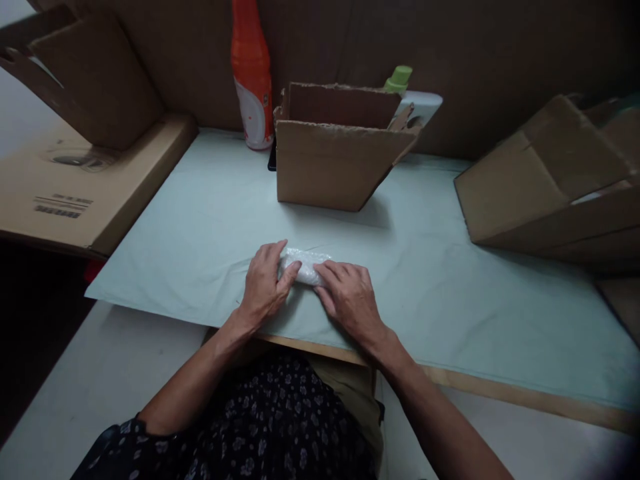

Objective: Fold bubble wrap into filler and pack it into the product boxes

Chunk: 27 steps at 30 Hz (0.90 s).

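A small roll of clear bubble wrap (306, 267) lies on the pale green cloth, near the table's front edge. My left hand (266, 283) grips its left end, with the thumb across the near face and the fingers behind. On the opposite end, my right hand (350, 293) rests with fingers over the top and the thumb low in front. Whatever the wrap may contain cannot be made out.
The green cloth (425, 287) covers the table. An open cardboard box (325, 167) stands behind the roll, beside an orange bottle (251, 73) and a green-capped container (399, 79). More cardboard boxes stand at right (515, 193) and a large flat carton (65, 193) at left.
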Motion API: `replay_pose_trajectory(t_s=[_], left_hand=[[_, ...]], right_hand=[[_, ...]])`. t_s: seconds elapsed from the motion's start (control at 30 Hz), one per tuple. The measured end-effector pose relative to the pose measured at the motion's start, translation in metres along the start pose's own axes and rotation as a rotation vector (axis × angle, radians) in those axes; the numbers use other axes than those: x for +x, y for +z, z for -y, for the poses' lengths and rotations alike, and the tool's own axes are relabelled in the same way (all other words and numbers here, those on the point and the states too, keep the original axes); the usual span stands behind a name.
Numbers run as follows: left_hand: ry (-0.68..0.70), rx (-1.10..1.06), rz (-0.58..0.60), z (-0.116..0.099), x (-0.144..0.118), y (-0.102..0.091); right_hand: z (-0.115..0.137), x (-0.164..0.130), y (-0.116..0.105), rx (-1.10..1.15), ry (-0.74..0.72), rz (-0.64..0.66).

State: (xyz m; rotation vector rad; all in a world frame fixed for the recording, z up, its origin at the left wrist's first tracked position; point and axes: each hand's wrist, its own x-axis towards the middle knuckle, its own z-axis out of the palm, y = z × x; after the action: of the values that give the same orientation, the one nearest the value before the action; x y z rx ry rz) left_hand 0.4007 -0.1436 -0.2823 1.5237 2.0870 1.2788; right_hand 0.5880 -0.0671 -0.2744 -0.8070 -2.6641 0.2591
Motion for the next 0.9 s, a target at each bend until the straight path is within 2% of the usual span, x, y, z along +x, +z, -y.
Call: replay_pose_trajectory(t_s=[0.1, 0.17, 0.23, 0.3, 0.4, 0.53, 0.63, 0.7, 0.8, 0.9], left_hand=[[-0.269, -0.419, -0.051, -0.004, -0.016, -0.005], [-0.421, -0.693, 0.026, -0.006, -0.026, -0.004], [-0.492, -0.884, 0.138, -0.009, -0.033, -0.001], [-0.51, -0.933, 0.193, -0.014, -0.035, 0.002], [-0.483, -0.89, 0.197, -0.025, -0.034, 0.003], [-0.374, -0.845, 0.318, -0.035, -0.032, 0.005], [-0.184, -0.622, 0.3, -0.033, -0.027, 0.009], [-0.028, -0.437, 0.251, -0.031, -0.015, 0.006], [0.223, -0.168, 0.096, -0.04, 0.023, -0.011], [0.465, 0.127, -0.094, -0.058, 0.088, -0.029]], right_hand=[[-0.006, 0.003, 0.003, 0.193, 0.1, -0.073], [-0.003, 0.001, 0.001, 0.326, 0.155, -0.099], [0.003, -0.003, -0.003, 0.438, 0.18, -0.081], [0.007, -0.007, -0.009, 0.523, 0.18, -0.038], [0.006, -0.011, -0.019, 0.637, 0.169, 0.006], [-0.001, -0.01, -0.028, 0.869, 0.195, 0.129], [-0.007, -0.006, -0.027, 0.992, 0.182, 0.221], [-0.013, -0.004, -0.023, 1.022, 0.249, 0.18], [-0.025, -0.004, -0.016, 1.093, 0.372, 0.063], [-0.035, -0.007, -0.012, 1.131, 0.419, 0.0]])
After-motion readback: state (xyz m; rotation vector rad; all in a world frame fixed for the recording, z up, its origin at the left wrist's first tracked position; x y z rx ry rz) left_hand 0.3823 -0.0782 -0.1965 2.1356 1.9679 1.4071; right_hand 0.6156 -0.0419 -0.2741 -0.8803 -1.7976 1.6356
